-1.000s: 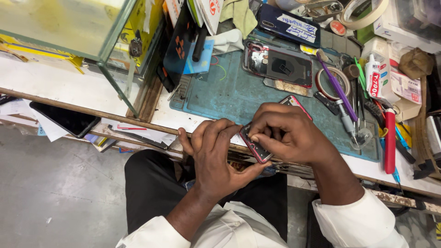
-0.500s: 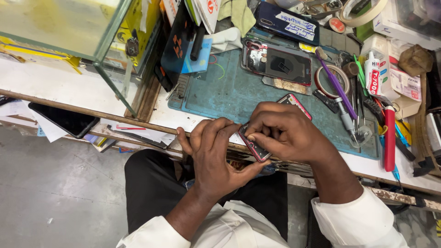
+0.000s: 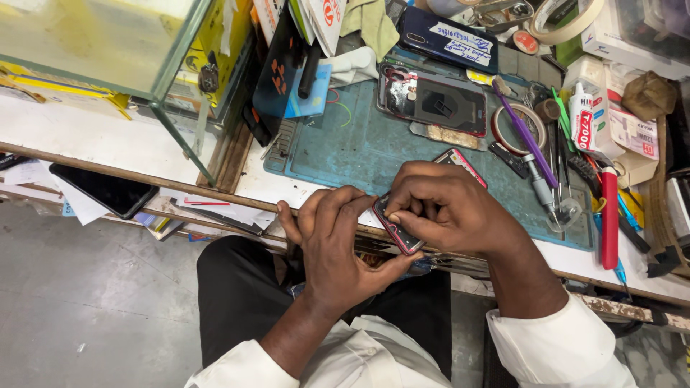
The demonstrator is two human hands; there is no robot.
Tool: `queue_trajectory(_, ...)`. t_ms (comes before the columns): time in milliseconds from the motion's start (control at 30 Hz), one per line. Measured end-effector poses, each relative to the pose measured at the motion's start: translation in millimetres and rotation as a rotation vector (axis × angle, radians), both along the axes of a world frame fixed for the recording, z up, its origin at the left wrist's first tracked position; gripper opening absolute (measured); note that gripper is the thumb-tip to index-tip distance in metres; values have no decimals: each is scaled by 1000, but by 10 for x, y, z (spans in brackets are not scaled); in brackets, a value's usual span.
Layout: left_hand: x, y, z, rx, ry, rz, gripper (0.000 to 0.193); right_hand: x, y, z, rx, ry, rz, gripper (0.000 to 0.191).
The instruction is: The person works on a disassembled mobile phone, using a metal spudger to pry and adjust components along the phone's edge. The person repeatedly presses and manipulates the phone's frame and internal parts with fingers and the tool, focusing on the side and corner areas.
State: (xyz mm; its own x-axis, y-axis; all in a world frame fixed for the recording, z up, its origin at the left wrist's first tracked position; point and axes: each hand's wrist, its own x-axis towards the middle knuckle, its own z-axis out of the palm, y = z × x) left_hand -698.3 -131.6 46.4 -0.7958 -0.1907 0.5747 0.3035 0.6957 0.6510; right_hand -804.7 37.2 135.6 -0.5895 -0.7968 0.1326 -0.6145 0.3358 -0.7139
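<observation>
A red-edged phone (image 3: 402,233) is held over the front edge of the workbench, mostly covered by both hands; its far corner (image 3: 463,159) pokes out beyond my knuckles. My left hand (image 3: 338,241) cups it from the left and below, thumb under its near end. My right hand (image 3: 442,208) grips it from the right, with thumb and fingertips pressing on its near edge. Both wrists come out of white sleeves.
A blue work mat (image 3: 374,147) carries an opened phone back (image 3: 438,104). To the right lie tape rolls (image 3: 510,129), tweezers, a purple tool (image 3: 528,140), a red-handled tool (image 3: 609,215) and a glue bottle (image 3: 581,118). A glass case (image 3: 108,43) stands left; a dark phone (image 3: 104,188) lies below it.
The hands stay clasped on the phone in the same spot. My right fingers have shifted slightly along its near edge.
</observation>
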Motion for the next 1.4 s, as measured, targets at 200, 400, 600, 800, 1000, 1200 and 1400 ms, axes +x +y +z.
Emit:
queue_trajectory(200,2,-6,-3,-3,-7,-2,81,-33,16,9,-18,42,104,10)
queue_trajectory(400,-3,3,-13,-5,-8,3,81,-25,29,-18,-40,-30,25,8)
queue_trajectory(600,-4,11,-23,-4,1,4,81,-9,7,-13,-109,87,111,9)
queue_trajectory(800,-3,36,-3,-19,-3,23,83,4,50,18,-147,15,61,5)
queue_trajectory(1000,12,72,113,-51,-16,15,88,27,101,-14,-139,0,-108,7)
queue_trajectory(1200,0,130,345,-36,30,24,62,-9,270,-52,-294,151,-28,13)
queue_trajectory(1400,-72,158,582,5,76,-9,7,25,374,-86,-369,110,-54,15)
